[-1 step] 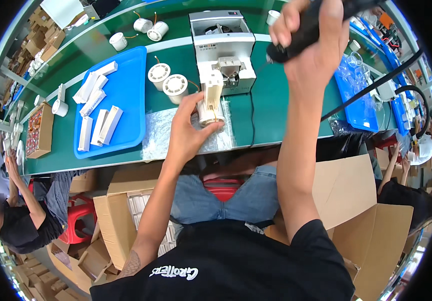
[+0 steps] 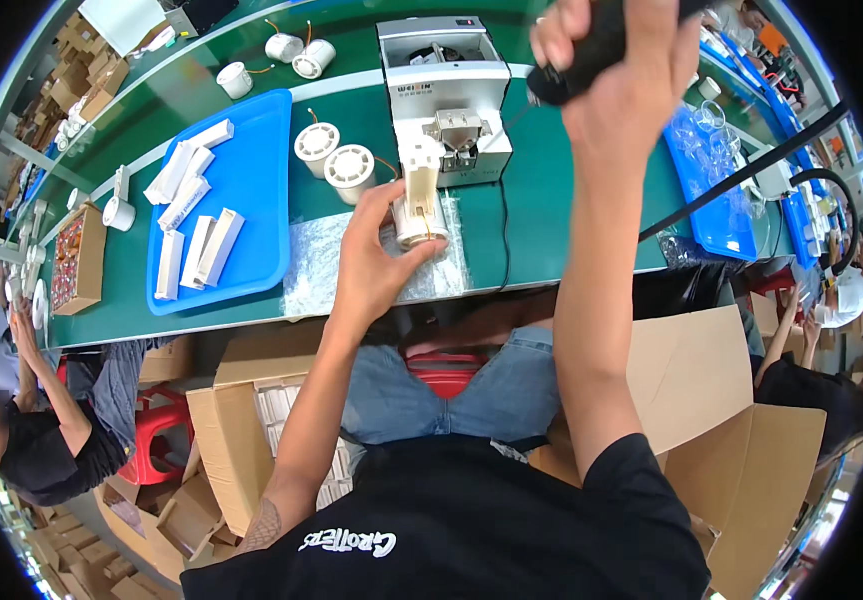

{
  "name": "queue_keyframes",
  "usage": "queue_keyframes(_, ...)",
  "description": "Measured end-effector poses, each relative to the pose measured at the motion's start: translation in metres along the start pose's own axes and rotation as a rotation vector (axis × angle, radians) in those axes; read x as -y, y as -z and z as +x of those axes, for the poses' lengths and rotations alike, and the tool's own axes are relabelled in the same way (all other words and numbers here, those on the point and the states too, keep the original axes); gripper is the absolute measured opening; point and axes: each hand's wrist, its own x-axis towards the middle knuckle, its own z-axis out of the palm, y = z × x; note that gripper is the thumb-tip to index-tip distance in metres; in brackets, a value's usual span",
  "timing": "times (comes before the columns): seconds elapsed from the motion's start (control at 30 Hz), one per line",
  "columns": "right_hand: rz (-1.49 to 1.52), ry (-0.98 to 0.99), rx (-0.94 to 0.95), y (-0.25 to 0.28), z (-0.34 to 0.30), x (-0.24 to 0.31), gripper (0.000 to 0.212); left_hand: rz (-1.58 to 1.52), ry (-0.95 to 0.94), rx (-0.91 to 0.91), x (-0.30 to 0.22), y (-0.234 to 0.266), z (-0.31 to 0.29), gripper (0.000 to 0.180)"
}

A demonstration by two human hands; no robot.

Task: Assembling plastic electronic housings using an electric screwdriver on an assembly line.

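Observation:
My left hand (image 2: 376, 250) is closed around the base of a white cylindrical housing (image 2: 419, 232), which stands upright on clear plastic wrap (image 2: 326, 265). A tall cream bracket (image 2: 420, 185) rises from this housing, and a short orange wire shows at its front. Raised at the upper right, my right hand (image 2: 623, 95) grips a black electric screwdriver (image 2: 591, 62), whose thin tip points down and left, apart from the housing. Part of the tool is cut off by the picture's top edge. Behind the housing stands a white and grey screw feeder (image 2: 446, 100).
Left of my hand are several white round housings (image 2: 349, 172) with orange wires. A blue tray (image 2: 273, 200) carries long white pieces. Clear plastic parts fill another blue tray (image 2: 726, 240) at right. A black cable (image 2: 741, 175) crosses there. Open cardboard boxes (image 2: 696, 370) flank my legs.
My right hand and the screwdriver have shifted slightly up and to the left. My left hand and the housing have barely moved.

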Motion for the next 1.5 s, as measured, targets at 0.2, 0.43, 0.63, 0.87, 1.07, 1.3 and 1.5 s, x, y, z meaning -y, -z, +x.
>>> queue_keyframes(0.2,-0.097,0.141,0.267,-0.009,0.021,-0.035,0.027,-0.031,0.035,0.001,-0.004,-0.005,-0.001,0.074)
queue_keyframes(0.43,-0.171,0.081,0.25,-0.018,0.009,-0.032,0.023,0.01,0.01,-0.045,-0.002,-0.002,-0.003,0.074)
queue_keyframes(0.63,-0.211,0.042,0.07,-0.035,-0.036,0.019,0.047,0.06,-0.018,-0.056,-0.009,-0.007,0.0,0.077)
queue_keyframes(0.87,-0.209,0.064,0.161,-0.039,-0.042,-0.016,0.042,0.082,-0.043,-0.065,-0.006,-0.007,-0.002,0.076)
queue_keyframes(1.07,-0.179,0.004,0.148,-0.037,-0.05,-0.013,0.043,0.12,-0.048,-0.057,-0.008,-0.004,-0.001,0.076)
queue_keyframes(1.3,-0.276,0.06,0.174,-0.031,-0.046,-0.014,0.038,0.123,-0.051,-0.056,-0.013,-0.007,0.001,0.076)
queue_keyframes(1.5,-0.063,0.049,0.148,-0.027,-0.024,0.004,0.034,0.103,-0.019,-0.071,-0.012,-0.006,-0.001,0.072)
